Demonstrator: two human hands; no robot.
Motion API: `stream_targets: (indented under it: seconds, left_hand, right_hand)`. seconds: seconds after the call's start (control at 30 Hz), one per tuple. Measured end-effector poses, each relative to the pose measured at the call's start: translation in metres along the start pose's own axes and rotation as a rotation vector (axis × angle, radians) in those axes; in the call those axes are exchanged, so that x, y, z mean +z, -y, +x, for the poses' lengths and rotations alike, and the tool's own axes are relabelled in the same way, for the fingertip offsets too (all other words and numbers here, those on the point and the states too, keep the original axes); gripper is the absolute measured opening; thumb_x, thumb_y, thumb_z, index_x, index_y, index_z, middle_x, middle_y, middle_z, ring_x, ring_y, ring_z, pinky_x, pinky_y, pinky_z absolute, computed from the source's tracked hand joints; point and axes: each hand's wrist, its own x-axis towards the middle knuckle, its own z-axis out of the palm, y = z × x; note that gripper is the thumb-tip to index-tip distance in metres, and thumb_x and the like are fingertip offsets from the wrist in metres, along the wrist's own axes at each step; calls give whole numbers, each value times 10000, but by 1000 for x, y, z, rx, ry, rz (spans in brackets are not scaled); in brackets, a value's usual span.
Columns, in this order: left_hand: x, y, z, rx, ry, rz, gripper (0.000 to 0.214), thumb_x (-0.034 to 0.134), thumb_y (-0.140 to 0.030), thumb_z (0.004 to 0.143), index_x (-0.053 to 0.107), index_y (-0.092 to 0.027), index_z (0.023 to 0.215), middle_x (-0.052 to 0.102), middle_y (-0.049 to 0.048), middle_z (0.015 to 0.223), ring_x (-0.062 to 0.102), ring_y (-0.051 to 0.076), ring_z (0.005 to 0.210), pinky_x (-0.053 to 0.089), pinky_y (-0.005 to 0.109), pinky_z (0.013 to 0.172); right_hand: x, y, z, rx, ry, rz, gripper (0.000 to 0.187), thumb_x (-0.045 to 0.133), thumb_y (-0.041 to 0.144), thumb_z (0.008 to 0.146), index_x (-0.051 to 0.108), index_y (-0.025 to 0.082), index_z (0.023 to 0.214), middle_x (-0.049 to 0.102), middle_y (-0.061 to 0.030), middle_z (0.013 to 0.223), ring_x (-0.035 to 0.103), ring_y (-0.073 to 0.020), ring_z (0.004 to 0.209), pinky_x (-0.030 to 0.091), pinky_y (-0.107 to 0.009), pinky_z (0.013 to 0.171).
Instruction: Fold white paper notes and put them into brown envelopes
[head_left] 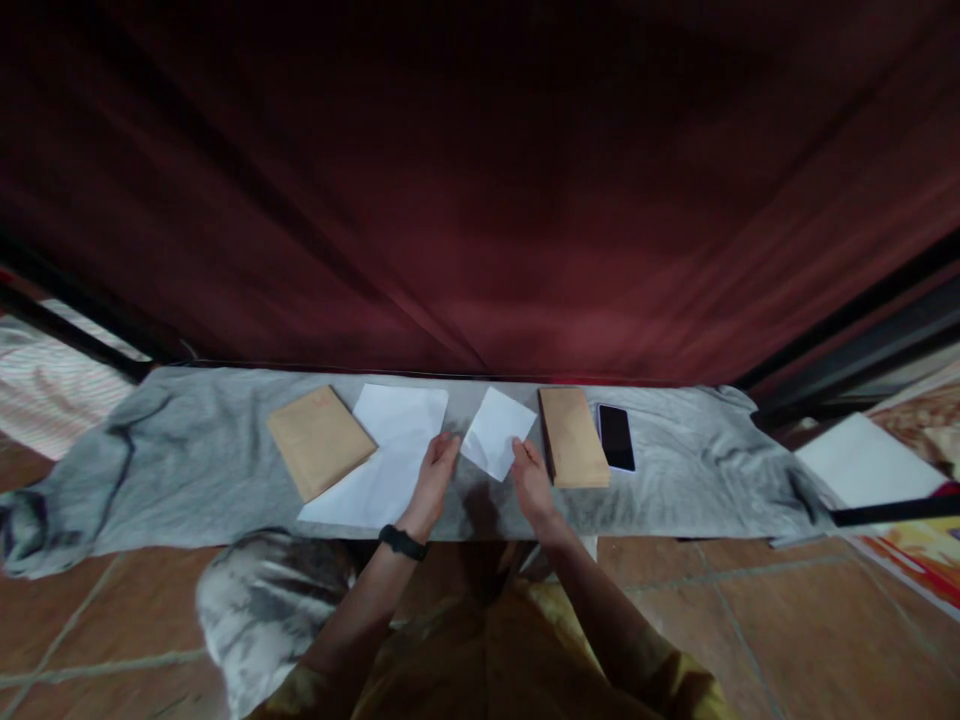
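Observation:
A small white folded sheet of paper point(498, 432), tilted in diamond fashion, is pinched at its right side by my right hand point(531, 478). My left hand point(436, 472) is beside the sheet's left corner, its fingers stretched out and the palm turned inward. Whether its fingertips touch that corner is hard to tell. Under and beside my left hand lie larger white sheets point(394, 470). A brown envelope point(319, 440) rests partly over them at the left. To the right of my right hand is a stack of narrower brown envelopes point(576, 440).
A dark-screened phone point(616, 438) lies right of the envelope stack. Grey cloth point(697, 460) covers the long narrow surface. Behind it hangs a dark red fabric point(495, 250), with black frame bars point(862, 330) at the sides. Tiled floor point(810, 620) shows below.

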Motion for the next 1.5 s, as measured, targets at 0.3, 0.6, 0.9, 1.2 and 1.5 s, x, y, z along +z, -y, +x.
stream_targets:
  seconds: [0.3,0.6,0.9,1.2,1.5]
  left_hand:
    - [-8,34,18,59,144,252,303,667,-343,721,661,-147,952,721,42,790,684,209,766,537,308,669]
    - [-22,35,44,193,163,735,365,569,-116,736,658,-208,1079,722,10,780,694,218,817,540,327,808]
    - [-3,38,6,495,161,1039,550,381,-102,921,445,-149,1466,403,151,1577,358,304,1463,303,471,1197]
    - [-12,87,-50,833,410,1349,752,434,-551,972,312,-72,1539,326,183,1617,228,275,1529,231,472,1246]
    - [-39,89,-50,899,462,1476,815,435,-593,963,270,-53,1550,277,217,1625,208,307,1528,237,493,1236]
  right_hand:
    - [6,-32,-31,161,164,126,498,229,358,1050,626,137,1253,749,-181,1128,747,-267,969,613,-438,780]
    - [-28,-49,-42,4,163,-342,405,374,397,1032,695,225,1210,734,-104,1177,702,-244,1068,553,-424,973]
    - [-17,-57,-45,-421,295,-1032,483,383,382,1056,449,221,1507,371,-75,1604,319,-247,1492,276,-486,1211]
    - [-17,-61,-46,-408,295,-1077,479,311,307,1068,430,189,1516,388,-70,1590,318,-215,1492,241,-469,1225]
    - [-27,-66,-55,-453,191,-1172,576,348,374,1061,297,117,1574,373,-130,1593,344,-258,1472,248,-463,1205]
